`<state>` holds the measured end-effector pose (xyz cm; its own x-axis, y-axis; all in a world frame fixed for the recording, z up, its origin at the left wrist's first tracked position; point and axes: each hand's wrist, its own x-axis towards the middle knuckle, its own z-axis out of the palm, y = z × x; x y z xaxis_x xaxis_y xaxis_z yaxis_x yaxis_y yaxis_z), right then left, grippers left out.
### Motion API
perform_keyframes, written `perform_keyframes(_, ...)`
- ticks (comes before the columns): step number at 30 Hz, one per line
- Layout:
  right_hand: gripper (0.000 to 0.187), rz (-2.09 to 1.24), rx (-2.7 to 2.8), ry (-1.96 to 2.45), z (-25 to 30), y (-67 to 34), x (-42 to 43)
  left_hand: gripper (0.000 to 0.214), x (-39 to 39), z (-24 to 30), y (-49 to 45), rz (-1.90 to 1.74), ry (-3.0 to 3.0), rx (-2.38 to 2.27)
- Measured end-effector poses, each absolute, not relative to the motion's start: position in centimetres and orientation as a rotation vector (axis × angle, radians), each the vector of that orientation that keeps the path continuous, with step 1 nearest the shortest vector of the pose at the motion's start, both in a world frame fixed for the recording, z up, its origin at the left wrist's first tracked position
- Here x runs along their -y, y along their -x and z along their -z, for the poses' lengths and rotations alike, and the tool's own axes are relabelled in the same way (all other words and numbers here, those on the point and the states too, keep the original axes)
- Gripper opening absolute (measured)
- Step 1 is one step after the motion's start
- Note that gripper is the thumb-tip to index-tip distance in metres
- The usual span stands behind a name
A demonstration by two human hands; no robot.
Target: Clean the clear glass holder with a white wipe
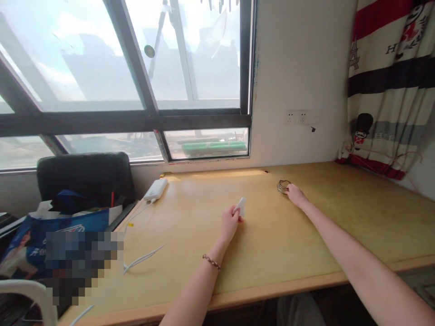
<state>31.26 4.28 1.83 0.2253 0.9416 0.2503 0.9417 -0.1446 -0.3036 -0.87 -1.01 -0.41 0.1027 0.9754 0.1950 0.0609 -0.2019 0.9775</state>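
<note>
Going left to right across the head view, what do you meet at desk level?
Blue bag → white power bank → left hand pinching a small white piece → right hand touching a small wire coil → striped curtain.

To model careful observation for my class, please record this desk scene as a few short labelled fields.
Surface: wooden desk under a window
Left hand: pinches a small white object
Right hand: fingertips at a small coiled item
Desk's left part: white power bank, white cable
Wall: sockets
</note>
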Motion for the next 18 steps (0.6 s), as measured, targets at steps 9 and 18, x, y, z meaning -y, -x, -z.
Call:
perform_keyframes(9, 0.014, 0.036, 1.724, 2.234, -0.9, -34.9, -6.1, 0.023, 1.6, -0.4, 0.8, -1.222, -1.59, -1.109)
perform_keyframes(18, 0.014, 0.066, 1.711, 2.264, -0.3, -35.8, -6.8, 0.028, 1.3, 0.0, 0.7, -1.187, -1.609, -1.107)
